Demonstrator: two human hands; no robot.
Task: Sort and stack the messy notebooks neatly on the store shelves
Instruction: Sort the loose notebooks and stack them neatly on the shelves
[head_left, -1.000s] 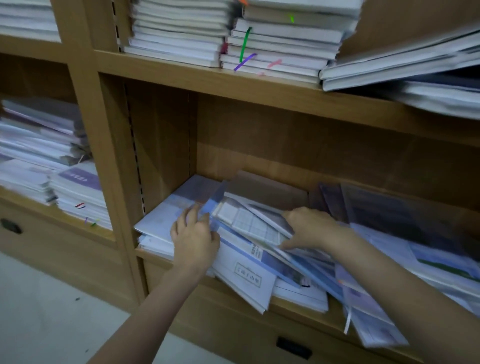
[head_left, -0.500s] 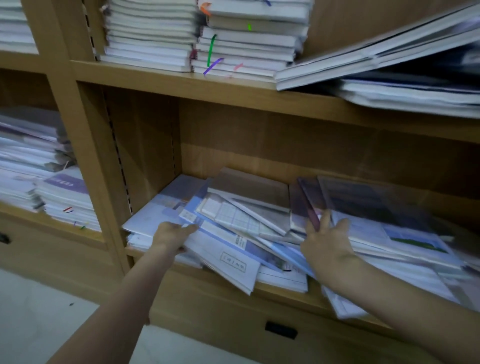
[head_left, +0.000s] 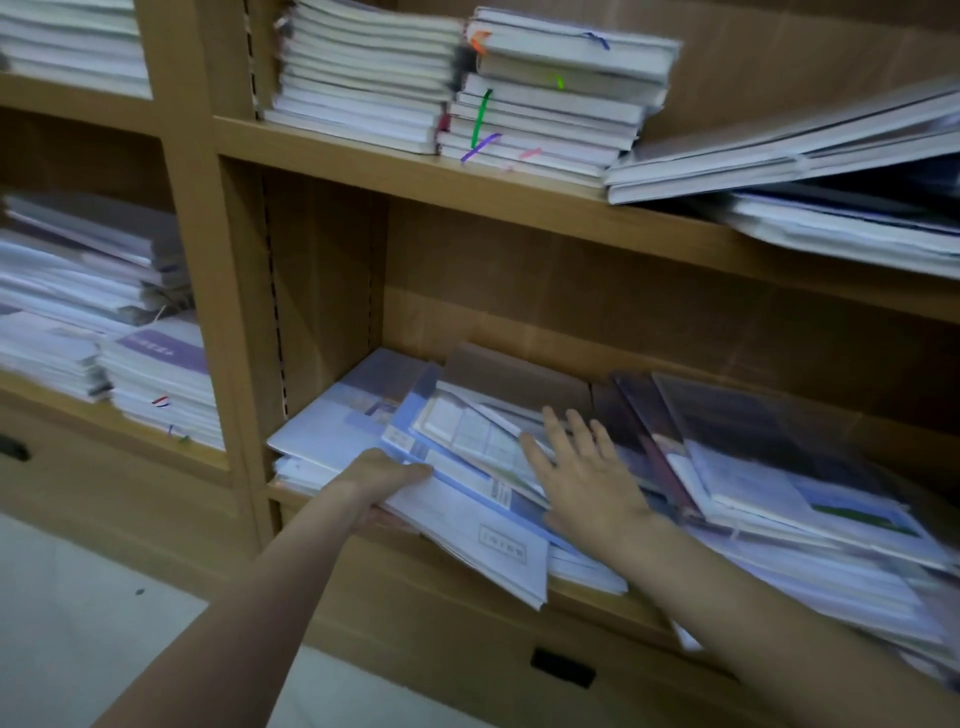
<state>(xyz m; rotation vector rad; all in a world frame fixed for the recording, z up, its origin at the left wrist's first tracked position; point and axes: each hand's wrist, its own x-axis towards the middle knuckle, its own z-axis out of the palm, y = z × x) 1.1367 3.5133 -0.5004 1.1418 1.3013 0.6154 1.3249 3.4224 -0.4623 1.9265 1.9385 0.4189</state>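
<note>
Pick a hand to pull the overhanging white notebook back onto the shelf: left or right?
Left, probably. The left hand already grips the white notebook at its near edge, thumb on top, fingers hidden beneath. The right hand lies flat and open on the pile further back.

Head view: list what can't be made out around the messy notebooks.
- Left hand fingers: tucked under the white notebook, grip hidden.
- White notebook's label: too small and blurred.
- Sliding pile: cut by the right edge.
- Notebooks beneath the right hand: covered.
</note>
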